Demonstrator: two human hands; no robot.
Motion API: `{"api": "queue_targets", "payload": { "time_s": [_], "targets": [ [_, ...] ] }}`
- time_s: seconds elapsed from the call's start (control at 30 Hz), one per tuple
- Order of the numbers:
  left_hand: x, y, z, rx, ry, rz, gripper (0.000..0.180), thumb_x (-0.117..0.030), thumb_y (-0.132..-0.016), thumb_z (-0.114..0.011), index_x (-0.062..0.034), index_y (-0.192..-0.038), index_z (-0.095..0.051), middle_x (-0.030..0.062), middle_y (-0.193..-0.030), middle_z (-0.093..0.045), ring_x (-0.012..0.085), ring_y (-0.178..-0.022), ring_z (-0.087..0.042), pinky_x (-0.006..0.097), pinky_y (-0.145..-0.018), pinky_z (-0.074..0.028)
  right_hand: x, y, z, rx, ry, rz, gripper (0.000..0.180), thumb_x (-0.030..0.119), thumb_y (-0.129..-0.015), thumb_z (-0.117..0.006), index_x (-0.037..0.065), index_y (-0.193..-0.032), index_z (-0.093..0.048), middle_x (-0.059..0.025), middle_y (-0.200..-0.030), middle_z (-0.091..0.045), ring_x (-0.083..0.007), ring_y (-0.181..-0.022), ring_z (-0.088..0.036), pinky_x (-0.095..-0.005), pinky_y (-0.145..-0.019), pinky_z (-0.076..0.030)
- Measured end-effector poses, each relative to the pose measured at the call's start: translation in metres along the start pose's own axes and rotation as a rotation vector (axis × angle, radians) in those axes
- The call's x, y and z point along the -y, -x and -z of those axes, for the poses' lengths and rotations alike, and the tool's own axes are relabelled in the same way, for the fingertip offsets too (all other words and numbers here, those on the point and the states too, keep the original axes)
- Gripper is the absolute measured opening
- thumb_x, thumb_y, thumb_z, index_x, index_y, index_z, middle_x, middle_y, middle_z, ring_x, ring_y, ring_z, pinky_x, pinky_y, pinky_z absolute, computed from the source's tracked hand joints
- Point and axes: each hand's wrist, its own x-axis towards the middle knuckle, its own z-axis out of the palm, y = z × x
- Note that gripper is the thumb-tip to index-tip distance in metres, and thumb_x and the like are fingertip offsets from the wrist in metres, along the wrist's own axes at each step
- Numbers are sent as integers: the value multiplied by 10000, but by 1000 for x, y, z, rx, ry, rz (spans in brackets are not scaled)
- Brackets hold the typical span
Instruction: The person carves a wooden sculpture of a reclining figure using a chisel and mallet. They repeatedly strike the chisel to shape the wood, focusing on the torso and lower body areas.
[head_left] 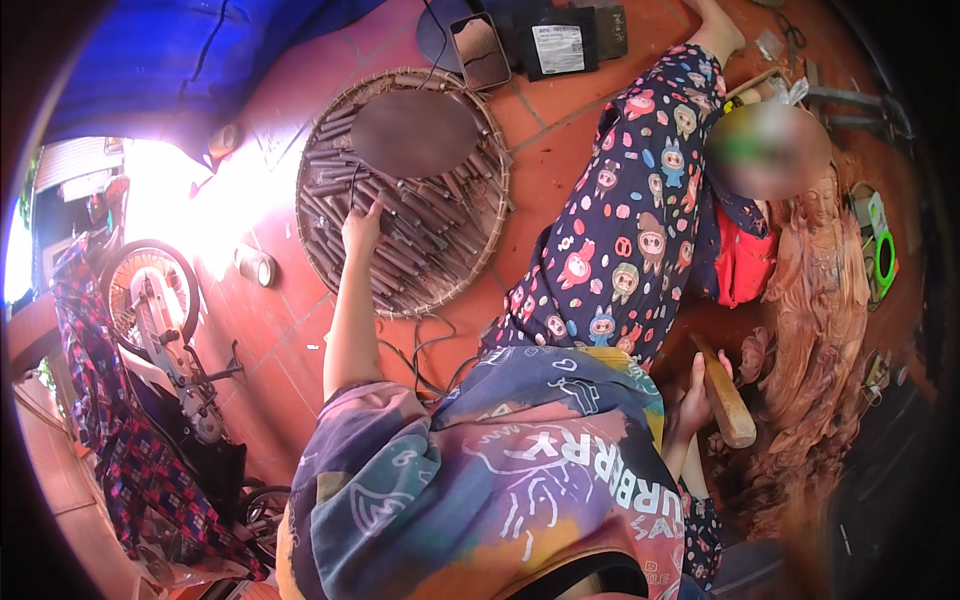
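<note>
1. Carving tools (420,240): many slim, dark, rod-shaped pieces with metal shafts, lying loosely side by side and crossing one another in a tray. They fill its lower and left parts; a blurred oval patch hides those near its upper middle.
2. Woven tray (330,150): round, shallow, of pale plaited strips with a thick bound rim. It sits on the floor, up-centre in view, just left of the patterned trouser leg.
3. Left hand (362,228): arm stretched forward, fingers bent down onto the tools near the tray's lower-left rim. The fingertips touch them; whether any tool is gripped cannot be told.
4. Right hand (697,395): closed round the handle of a wooden mallet, low at the right.
5. Wooden mallet (725,400): smooth, tan, rounded and club-shaped, held slanting, its thick end just beside the carving.
6. Carved figure (820,300): reddish-brown wood, a standing robed form with finely cut folds, lying at the right.
7. Floor (560,150): square terracotta tiles, dull orange-red, with dark joints.
8. Trouser leg (620,220): navy cloth printed with small cartoon shapes, running between tray and carving.
9. Black cable (425,350): thin, looping on the floor below the tray.
</note>
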Motion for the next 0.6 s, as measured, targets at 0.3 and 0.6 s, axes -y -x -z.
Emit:
{"api": "queue_targets", "payload": {
  "time_s": [0.3,0.6],
  "targets": [
    [-80,-45,-45,51,84,-61,653,-524,-772,-633,110,-923,-602,196,-720,-658,256,-590,-675,337,-633,-540,20,6,-11,123,130,144,297,59,-886,-582,-3,-1148,-458,-128,-1189,-485,-209,-1089,-474,-328,-986,-345],
    [-90,-13,-61,84,-483,-187,346,-312,-756,-597,-51,-969,-680,190,-1020,-653,343,-996,-616,446,-832,-495,11,3,-11,-65,-121,-208,353,109,-838,-665,41,-1143,-501,-77,-1149,-521,-162,-1041,-496,-297,-908,-404]
  ]
}}
